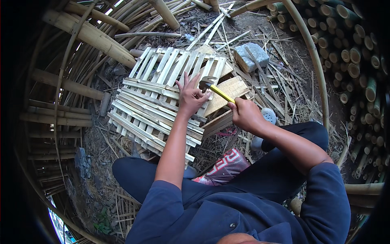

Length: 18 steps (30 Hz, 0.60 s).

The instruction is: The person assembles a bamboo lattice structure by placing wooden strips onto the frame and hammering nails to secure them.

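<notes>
My right hand (246, 115) is closed around the yellow handle of a claw hammer (222, 94). The hammer's dark head is just above my left hand (190, 97). On that hand the thumb and forefinger are pinched together at the end of a slat, with the other fingers raised and spread; whatever is between the fingertips is too small to make out. Under both hands lies a slatted bamboo panel (156, 101), with rows of pale split strips crossing others. Wooden boards (227, 93) support its right side.
A grey stone block (251, 57) sits beyond the boards, among scattered bamboo splints. Cut bamboo poles (354, 55) are stacked at the right. Thick bamboo posts (91, 36) stand at the left. Near my crossed legs are a red printed bag (223, 168) and a perforated grey shoe (268, 116).
</notes>
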Tool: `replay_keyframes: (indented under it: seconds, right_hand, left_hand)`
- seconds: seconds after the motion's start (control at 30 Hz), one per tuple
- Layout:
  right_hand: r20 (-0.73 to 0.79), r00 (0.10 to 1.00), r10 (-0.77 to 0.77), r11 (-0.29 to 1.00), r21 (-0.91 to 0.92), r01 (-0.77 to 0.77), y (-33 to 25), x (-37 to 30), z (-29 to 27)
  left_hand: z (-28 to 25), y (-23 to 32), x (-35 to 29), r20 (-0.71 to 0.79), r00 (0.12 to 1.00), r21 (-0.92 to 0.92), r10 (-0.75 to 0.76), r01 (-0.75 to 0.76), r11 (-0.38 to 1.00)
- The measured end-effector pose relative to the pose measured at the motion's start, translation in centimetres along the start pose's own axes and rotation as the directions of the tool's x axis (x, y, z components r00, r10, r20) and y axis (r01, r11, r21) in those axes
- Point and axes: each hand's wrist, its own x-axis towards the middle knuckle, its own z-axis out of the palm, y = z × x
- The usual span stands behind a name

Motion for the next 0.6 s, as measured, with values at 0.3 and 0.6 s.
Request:
replay_keyframes:
  seconds: [0.3,0.6]
  right_hand:
    - [0.032,0.999,-0.006,1.000,-0.028,0.006,0.29,0.12,-0.19]
    - [-0.024,1.000,-0.015,1.000,0.001,0.015,0.68,-0.60,0.53]
  left_hand:
    - [0.07,0.48,0.15,0.023,0.999,0.042,-0.048,0.047,0.998]
    - [-0.02,0.37,0.09,0.048,0.997,0.018,-0.053,0.052,0.998]
